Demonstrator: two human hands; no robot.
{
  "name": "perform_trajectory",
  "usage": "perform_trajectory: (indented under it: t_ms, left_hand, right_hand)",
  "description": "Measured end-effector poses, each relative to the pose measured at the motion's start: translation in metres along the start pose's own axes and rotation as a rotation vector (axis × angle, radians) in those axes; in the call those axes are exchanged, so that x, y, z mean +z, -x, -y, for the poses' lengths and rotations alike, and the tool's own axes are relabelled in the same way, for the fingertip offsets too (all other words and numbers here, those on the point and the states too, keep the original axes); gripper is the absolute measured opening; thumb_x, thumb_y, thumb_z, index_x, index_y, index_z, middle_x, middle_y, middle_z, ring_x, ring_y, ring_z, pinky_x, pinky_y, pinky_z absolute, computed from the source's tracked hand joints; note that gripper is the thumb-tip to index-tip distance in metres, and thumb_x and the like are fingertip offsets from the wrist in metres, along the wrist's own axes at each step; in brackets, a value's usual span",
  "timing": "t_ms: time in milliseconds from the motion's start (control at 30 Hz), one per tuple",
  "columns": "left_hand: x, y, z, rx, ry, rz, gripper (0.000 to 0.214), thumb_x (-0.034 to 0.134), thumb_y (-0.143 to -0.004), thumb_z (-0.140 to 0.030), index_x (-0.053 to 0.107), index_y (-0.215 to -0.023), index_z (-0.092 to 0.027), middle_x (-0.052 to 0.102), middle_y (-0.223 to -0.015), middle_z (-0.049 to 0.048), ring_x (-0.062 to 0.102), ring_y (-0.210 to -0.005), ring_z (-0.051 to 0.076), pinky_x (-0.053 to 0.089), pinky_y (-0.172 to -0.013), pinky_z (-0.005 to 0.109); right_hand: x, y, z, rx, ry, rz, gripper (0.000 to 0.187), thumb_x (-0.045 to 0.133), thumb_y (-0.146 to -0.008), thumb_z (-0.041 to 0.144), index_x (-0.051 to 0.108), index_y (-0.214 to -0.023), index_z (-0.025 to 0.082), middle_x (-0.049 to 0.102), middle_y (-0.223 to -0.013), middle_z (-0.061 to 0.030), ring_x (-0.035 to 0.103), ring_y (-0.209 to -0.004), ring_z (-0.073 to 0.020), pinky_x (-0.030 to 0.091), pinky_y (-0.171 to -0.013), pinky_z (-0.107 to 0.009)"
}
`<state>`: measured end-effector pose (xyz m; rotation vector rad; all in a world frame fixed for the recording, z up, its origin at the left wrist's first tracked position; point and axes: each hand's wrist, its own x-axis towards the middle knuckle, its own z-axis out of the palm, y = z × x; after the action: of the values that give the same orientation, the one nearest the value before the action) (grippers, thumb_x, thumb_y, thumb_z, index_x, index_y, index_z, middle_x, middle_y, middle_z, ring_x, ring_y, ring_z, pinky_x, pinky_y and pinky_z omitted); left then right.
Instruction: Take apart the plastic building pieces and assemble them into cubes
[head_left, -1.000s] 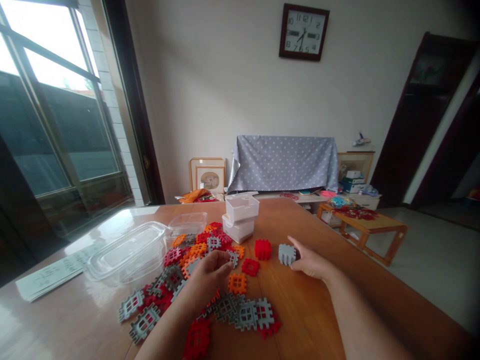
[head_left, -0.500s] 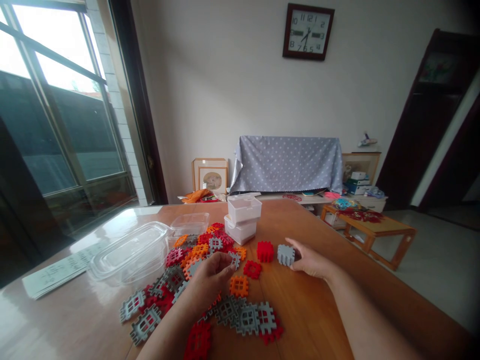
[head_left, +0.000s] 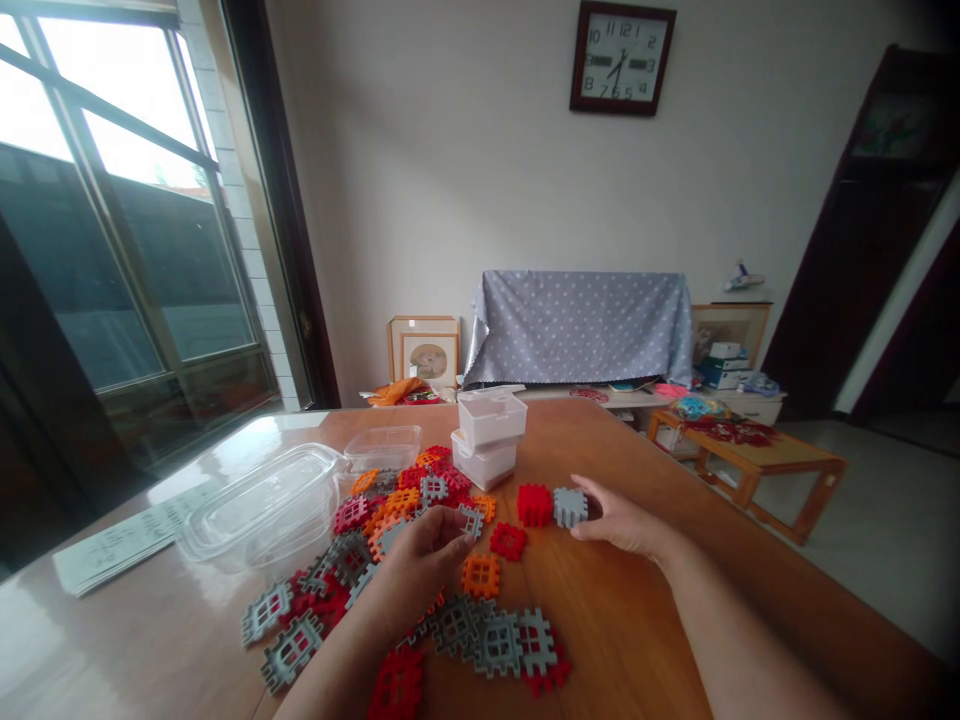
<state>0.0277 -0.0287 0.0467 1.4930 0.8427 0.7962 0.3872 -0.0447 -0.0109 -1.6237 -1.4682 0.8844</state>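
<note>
My left hand [head_left: 431,550] pinches a small grey plastic building piece [head_left: 471,521] with a window-like grid, just above the heap of interlocking pieces [head_left: 349,560]. My right hand [head_left: 626,525] is closed around the right side of a grey block [head_left: 570,507] with notched edges, thumb and fingers on either side of it. Left of that block stands a red notched block [head_left: 534,505], close beside it. Between my hands a flat red piece [head_left: 508,541] and an orange window piece [head_left: 480,576] lie on the wooden table [head_left: 622,620].
Two stacked white boxes [head_left: 487,462] stand behind the pieces. Clear plastic containers [head_left: 262,500] and a sheaf of written paper [head_left: 127,540] lie to the left. More grey window pieces [head_left: 496,645] lie near the front, and a low wooden table [head_left: 780,465] stands beyond the right edge.
My right hand has shifted the grey block slightly left, closing most of the gap to the red block. My left hand still holds the small grey piece. The view has shifted a little.
</note>
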Motion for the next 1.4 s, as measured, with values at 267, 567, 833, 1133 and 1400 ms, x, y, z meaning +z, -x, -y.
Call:
perform_trajectory:
  t_ms: [267,567,833,1133,1400]
  left_hand:
    - [-0.001,0.000,-0.001,-0.008,-0.038,-0.034,0.041,0.074,-0.079,-0.049,0.060,-0.100,-0.017,0.062,-0.072,-0.0017,0.054,-0.058,0.012,0.036,-0.055,0.024]
    - [0.000,-0.001,0.001,-0.006,-0.039,-0.027,0.037,0.072,-0.081,-0.048,0.059,-0.098,-0.017,0.059,-0.071,-0.0024,0.052,-0.057,0.011,0.038,-0.055,0.024]
    - [0.000,-0.001,0.002,-0.012,-0.012,-0.010,0.039,0.073,-0.080,-0.049,0.060,-0.098,-0.017,0.059,-0.070,-0.0024,0.051,-0.057,0.011,0.037,-0.054,0.024]
    - [-0.002,-0.001,0.002,-0.004,-0.056,-0.023,0.036,0.071,-0.082,-0.048,0.061,-0.099,-0.017,0.061,-0.071,-0.0011,0.052,-0.059,0.012,0.038,-0.057,0.025]
    - [-0.001,0.001,-0.001,-0.011,-0.072,-0.022,0.040,0.072,-0.081,-0.051,0.060,-0.098,-0.017,0.061,-0.070,-0.0011,0.053,-0.059,0.013,0.038,-0.057,0.025]
  right_hand:
    - [0.002,-0.007,0.001,-0.017,0.017,0.004,0.081,0.079,-0.067,0.028,0.051,-0.143,0.023,0.058,-0.144,-0.0090,0.056,-0.129,-0.0279,0.038,-0.114,-0.041]
    - [-0.001,-0.010,-0.002,-0.034,0.024,0.049,0.069,0.074,-0.067,0.023,0.056,-0.134,0.023,0.070,-0.118,-0.0043,0.065,-0.110,-0.0268,0.048,-0.099,-0.038]
    - [-0.002,-0.012,-0.004,-0.040,0.031,0.047,0.067,0.072,-0.066,0.022,0.058,-0.131,0.023,0.070,-0.116,-0.0030,0.065,-0.108,-0.0272,0.048,-0.097,-0.038]
    - [-0.001,-0.009,-0.002,-0.039,0.036,0.054,0.071,0.071,-0.067,0.021,0.054,-0.135,0.023,0.069,-0.121,-0.0044,0.063,-0.111,-0.0272,0.047,-0.099,-0.038]
    - [-0.001,-0.009,-0.002,-0.046,0.051,0.044,0.073,0.073,-0.067,0.020,0.055,-0.137,0.023,0.067,-0.126,-0.0058,0.062,-0.116,-0.0280,0.046,-0.104,-0.040]
